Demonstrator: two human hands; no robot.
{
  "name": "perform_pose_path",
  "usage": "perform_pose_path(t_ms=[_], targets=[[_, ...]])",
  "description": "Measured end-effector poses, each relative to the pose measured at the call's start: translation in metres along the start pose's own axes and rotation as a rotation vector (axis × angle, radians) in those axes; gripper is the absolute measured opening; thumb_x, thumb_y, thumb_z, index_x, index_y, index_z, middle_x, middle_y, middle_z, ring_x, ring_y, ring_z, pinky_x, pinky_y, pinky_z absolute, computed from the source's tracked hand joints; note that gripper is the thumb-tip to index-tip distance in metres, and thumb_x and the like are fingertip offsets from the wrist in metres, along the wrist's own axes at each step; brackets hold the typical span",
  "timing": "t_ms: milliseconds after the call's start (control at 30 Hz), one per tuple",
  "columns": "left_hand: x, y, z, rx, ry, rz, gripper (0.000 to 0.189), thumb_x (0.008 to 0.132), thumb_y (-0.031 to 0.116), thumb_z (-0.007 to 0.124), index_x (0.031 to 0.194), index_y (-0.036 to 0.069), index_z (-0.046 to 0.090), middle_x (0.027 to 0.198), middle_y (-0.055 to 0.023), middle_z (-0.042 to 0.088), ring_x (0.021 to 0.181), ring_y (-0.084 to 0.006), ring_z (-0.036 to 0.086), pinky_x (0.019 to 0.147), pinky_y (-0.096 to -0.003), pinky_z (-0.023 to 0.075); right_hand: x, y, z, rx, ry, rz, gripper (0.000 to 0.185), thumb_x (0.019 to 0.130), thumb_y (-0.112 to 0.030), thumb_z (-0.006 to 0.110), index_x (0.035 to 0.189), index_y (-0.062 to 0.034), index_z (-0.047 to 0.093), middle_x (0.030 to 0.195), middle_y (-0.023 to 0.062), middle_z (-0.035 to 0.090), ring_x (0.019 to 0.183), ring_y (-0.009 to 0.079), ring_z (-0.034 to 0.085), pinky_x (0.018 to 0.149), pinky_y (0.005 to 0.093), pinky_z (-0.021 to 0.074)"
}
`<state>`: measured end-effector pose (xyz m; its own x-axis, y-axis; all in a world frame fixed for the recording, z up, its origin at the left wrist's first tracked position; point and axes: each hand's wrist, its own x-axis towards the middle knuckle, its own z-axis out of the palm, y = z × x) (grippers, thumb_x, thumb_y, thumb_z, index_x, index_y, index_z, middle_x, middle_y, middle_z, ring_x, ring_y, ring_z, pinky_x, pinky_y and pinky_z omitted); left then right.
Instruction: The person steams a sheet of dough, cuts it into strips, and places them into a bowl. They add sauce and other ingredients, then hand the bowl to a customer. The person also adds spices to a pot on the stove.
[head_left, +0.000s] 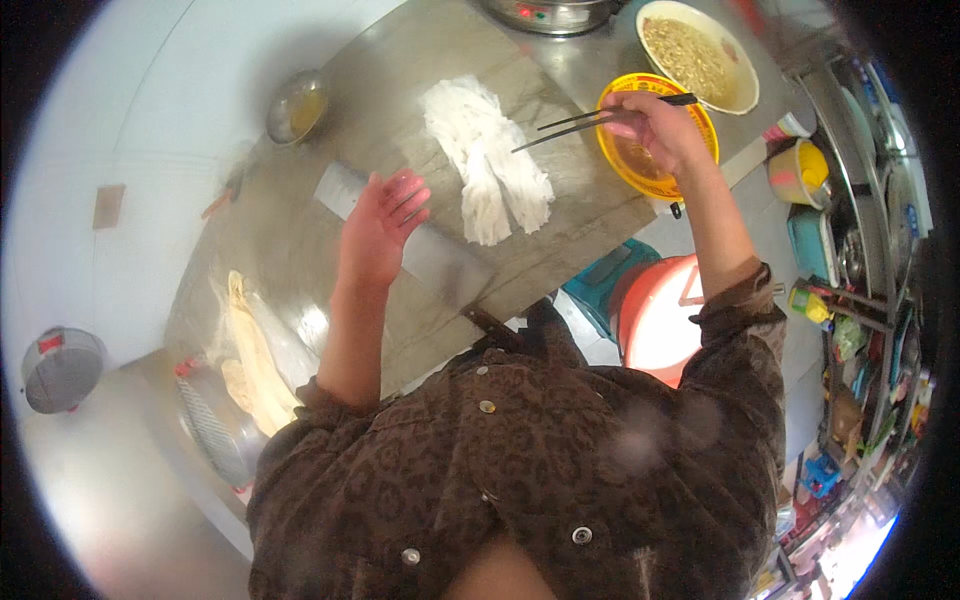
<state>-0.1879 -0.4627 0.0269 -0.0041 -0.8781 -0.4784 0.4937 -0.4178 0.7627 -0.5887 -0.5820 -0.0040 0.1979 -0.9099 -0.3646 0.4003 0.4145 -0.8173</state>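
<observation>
My right hand (649, 131) holds a pair of dark chopsticks (570, 127) above a bowl with a yellow and red rim (709, 146). Brownish liquid shows inside that bowl, partly hidden by the hand. The chopstick tips point left, over or near the edge of a crumpled white cloth (487, 157) on the stone-look worktop (592, 202). To the cloth's left, my left hand (386, 217) is raised with nothing in it, its fingers slightly apart. Below it in the picture lies a long flat metal blade (442, 262), which hand and wrist partly cover.
A white basin (742, 82) of pale chopped food stands at the upper right, near a metal pot (559, 16). At the left are a metal bowl (298, 109) and a long pale piece in clear plastic (259, 352). A red tub (660, 322) stands below the worktop edge.
</observation>
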Motion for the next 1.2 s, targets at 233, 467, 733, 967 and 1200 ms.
perform_pose_path(t_ms=[233, 467, 733, 967, 1200], targets=[[0.026, -0.032, -0.049, 0.127, 0.068, -0.029, 0.065, 0.1, 0.046, 0.05, 0.138, -0.007, 0.043, 0.135, -0.0199, 0.054, 0.122, -0.0307, 0.054, 0.106, -0.0429, 0.0396, 0.064, 0.06, 0.033, 0.064, 0.029, 0.19, 0.018, 0.097, -0.006, 0.054, 0.106, 0.0095, 0.058, 0.105, 0.0177, 0.063, 0.098, 0.0279, 0.064, 0.088, 0.0362, 0.0611], [0.06, -0.046, -0.046, -0.008, 0.132, -0.086, 0.082, 0.1, 0.047, 0.049, 0.147, -0.014, 0.021, 0.147, -0.0305, 0.037, 0.133, -0.0388, 0.044, 0.113, -0.046, 0.0337, 0.077, 0.114, 0.077, 0.13, 0.08, 0.392, 0.02, 0.099, -0.01, 0.053, 0.106, 0.0085, 0.056, 0.107, 0.0203, 0.061, 0.099, 0.032, 0.064, 0.088, 0.0386, 0.0608], [0.076, -0.045, -0.033, -0.142, 0.182, -0.147, 0.086, 0.099, 0.051, 0.048, 0.147, -0.015, 0.021, 0.149, -0.0306, 0.036, 0.135, -0.0388, 0.042, 0.114, -0.046, 0.0314, 0.064, 0.126, 0.085, 0.309, 0.144, 0.337, 0.024, 0.1, -0.017, 0.056, 0.108, 0.0063, 0.055, 0.106, 0.0205, 0.062, 0.1, 0.0341, 0.065, 0.091, 0.041, 0.0601], [0.071, -0.027, 0.003, -0.121, 0.039, -0.011, 0.076, 0.1, 0.053, 0.048, 0.137, -0.013, 0.036, 0.14, -0.0253, 0.047, 0.127, -0.0329, 0.047, 0.112, -0.0427, 0.0327, 0.029, 0.093, 0.094, 0.425, 0.141, 0.207, 0.029, 0.101, -0.016, 0.053, 0.11, 0.012, 0.055, 0.105, 0.0247, 0.063, 0.099, 0.0351, 0.066, 0.095, 0.0458, 0.0582], [0.041, 0.026, 0.062, 1.376, -0.043, 0.755, 0.03, 0.098, 0.025, 0.053, 0.116, 0.003, 0.06, 0.12, -0.0142, 0.062, 0.121, -0.0353, 0.051, 0.113, -0.0421, 0.0353, -0.01, 0.022, 0.086, 0.514, 0.014, 0.003, 0.033, 0.102, -0.02, 0.052, 0.109, 0.0111, 0.057, 0.107, 0.0241, 0.065, 0.093, 0.0343, 0.069, 0.093, 0.0411, 0.0585]])
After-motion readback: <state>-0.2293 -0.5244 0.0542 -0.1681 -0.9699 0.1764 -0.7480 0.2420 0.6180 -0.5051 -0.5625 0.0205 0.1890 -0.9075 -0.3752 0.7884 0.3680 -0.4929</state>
